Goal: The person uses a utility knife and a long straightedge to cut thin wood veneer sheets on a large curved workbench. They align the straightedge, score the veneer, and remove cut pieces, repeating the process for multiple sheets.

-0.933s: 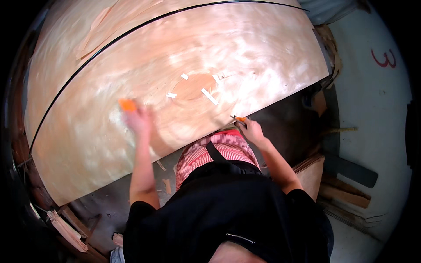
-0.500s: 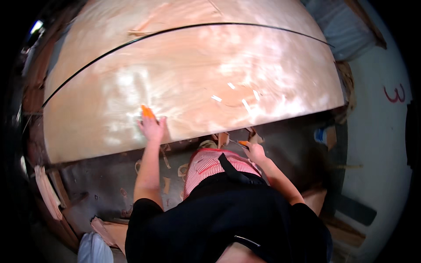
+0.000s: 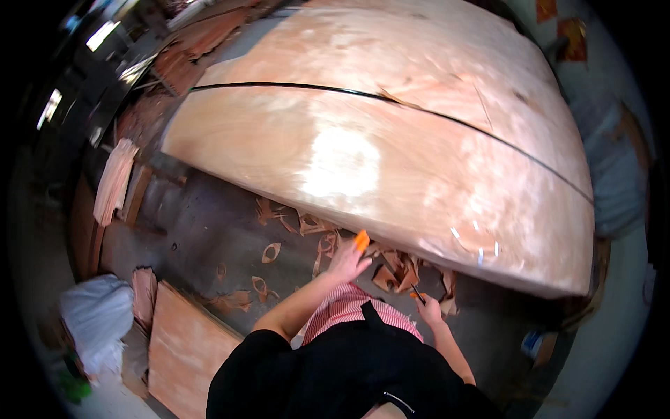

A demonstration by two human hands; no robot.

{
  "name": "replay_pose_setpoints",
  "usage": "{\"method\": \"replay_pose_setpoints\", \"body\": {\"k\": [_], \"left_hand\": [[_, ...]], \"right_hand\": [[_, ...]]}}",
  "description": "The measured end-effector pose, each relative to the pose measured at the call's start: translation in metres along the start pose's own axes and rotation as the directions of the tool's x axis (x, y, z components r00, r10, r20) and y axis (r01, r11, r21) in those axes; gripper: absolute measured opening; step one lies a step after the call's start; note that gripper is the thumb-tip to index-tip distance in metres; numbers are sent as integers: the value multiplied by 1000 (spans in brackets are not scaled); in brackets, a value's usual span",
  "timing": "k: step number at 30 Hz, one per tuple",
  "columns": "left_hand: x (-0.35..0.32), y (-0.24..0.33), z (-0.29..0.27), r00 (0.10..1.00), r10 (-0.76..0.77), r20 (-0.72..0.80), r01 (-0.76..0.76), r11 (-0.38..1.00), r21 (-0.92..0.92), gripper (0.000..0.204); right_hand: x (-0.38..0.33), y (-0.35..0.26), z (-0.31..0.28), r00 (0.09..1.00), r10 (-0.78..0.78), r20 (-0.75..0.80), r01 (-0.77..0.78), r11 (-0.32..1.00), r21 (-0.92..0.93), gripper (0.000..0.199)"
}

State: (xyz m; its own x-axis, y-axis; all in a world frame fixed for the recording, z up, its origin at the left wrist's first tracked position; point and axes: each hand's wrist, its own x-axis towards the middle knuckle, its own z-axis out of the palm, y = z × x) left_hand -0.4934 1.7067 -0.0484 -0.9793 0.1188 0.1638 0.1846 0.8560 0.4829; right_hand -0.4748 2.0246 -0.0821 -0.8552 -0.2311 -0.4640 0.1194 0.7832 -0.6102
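Observation:
A large stack of pale, glossy wood veneer sheets [image 3: 265, 146] lies before me, with a thin black strap [image 3: 474, 128] running across its top. My left hand [image 3: 347, 262] is at the stack's near edge, fingers stretched and thumb apart, with orange covers on the fingertips. It holds nothing; whether it touches the edge I cannot tell. My right hand [image 3: 428, 309] is lower and to the right, closed around a slim dark tool [image 3: 417, 290], perhaps a knife, its tip pointing toward the stack. Orange shows at these fingers too. Crumpled veneer scraps [image 3: 398, 271] lie below the edge between both hands.
Eye-shaped veneer offcuts [image 3: 271, 252] litter the dark floor [image 3: 202, 209]. At lower left stand a veneer panel [image 3: 185, 349] and a whitish plastic bag [image 3: 98, 318]. A bundle of veneer strips [image 3: 115, 181] is at the left. A pale wall [image 3: 614, 293] bounds the right side.
My view has turned, so the stack now slants down to the right. My left hand has come off the stack's top to its near edge. The right hand still grips the tool.

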Motion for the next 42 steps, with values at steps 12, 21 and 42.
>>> {"method": "replay_pose_setpoints", "body": {"k": [12, 21, 42], "left_hand": [[-175, -167, -91, 829, -366, 423, 474, 861, -185, 59], [-333, -334, -193, 426, -838, 342, 901, 428, -75, 59], [-506, -640, -329, 112, -993, 35, 861, 79, -502, 39]], "right_hand": [[75, -135, 120, 963, -161, 214, 225, 921, -319, 22], [169, -382, 251, 778, -337, 531, 590, 683, -430, 26], [395, -887, 554, 540, -755, 372, 839, 449, -308, 33]]}}
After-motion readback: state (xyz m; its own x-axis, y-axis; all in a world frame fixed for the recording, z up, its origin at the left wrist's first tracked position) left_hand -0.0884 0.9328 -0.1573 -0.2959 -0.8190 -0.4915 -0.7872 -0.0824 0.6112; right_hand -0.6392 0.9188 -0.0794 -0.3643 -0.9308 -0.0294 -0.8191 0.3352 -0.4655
